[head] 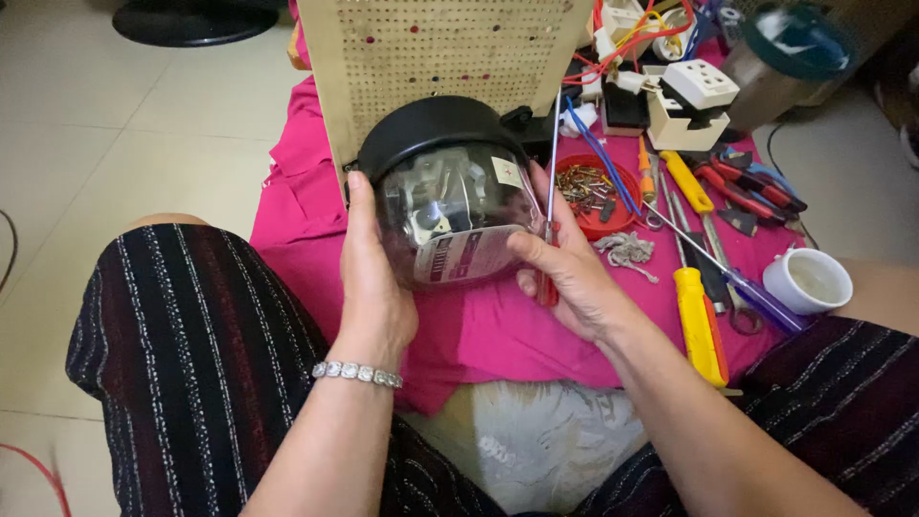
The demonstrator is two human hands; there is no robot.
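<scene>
Above the pink cloth [479, 335], both hands close around one clear dome housing [450, 206]: left hand [373, 278] clasps its side; right hand [574, 278] also pinches one red-handled screwdriver [549, 201].

Clear-domed meter [448, 196] (black-rimmed) upright beside a red-handled screwdriver [550, 191].

both hands [375, 278] [574, 273] raised, grips closed
</scene>
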